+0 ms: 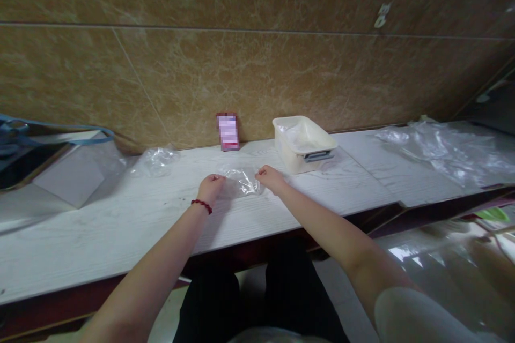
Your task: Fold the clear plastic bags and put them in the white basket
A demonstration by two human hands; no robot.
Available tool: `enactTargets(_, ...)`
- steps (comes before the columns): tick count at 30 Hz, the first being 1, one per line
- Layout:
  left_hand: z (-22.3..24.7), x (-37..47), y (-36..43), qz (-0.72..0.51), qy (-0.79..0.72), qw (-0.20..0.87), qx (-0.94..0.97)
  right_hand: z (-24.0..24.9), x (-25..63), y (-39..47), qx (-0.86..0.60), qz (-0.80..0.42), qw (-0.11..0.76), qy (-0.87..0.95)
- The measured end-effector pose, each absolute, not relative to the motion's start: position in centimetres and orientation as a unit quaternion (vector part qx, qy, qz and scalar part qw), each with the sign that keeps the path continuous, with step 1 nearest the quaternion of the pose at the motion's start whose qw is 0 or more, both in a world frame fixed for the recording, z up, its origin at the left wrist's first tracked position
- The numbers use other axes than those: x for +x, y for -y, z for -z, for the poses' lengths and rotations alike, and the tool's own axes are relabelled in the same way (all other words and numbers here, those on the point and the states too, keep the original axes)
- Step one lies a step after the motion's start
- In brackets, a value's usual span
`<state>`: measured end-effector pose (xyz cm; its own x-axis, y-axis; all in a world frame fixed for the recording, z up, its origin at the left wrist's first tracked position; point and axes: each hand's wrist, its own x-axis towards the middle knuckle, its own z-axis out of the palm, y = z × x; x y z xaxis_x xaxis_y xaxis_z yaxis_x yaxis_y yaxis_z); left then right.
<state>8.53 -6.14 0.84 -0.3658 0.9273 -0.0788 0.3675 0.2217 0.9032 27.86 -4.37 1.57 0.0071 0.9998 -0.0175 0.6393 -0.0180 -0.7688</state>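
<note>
A clear plastic bag is stretched between my two hands, just over the white wood-grain table. My left hand, with a dark red bracelet on its wrist, pinches the bag's left edge. At the opposite edge, the closed fingers of my right hand grip the same bag. Whether anything lies inside the bag cannot be made out. To the right of my right hand stands a cream plastic bin with clear plastic in it and a grey label holder on its front.
A phone-like device with a blurred screen leans on the tiled wall. Crumpled clear plastic lies left, beside a white box. More clear plastic bags spread over the table's right end. The table's front edge runs close to my legs.
</note>
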Motion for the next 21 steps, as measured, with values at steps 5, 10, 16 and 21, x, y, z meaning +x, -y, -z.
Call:
enactTargets(5,-0.5,8.0,5.3,-0.414,-0.71,0.317,0.473,-1.2,27.6,3.3,-0.639,-0.311,0.287,0.642)
enactTargets(10,0.1,7.6,4.6,-0.406,-0.706,0.311,0.49,-0.8,27.1,2.3,-0.623,-0.315,0.319,0.641)
enactTargets(16,-0.1,7.4,4.4,-0.343,-0.692,0.259,0.58,-0.4,27.0,1.2,-0.588,-0.264,0.285,0.709)
enactTargets(21,-1.0,7.6,4.3,-0.244,-0.711,0.195,0.63,-0.7,27.0,0.9,-0.571,-0.236,0.253,0.744)
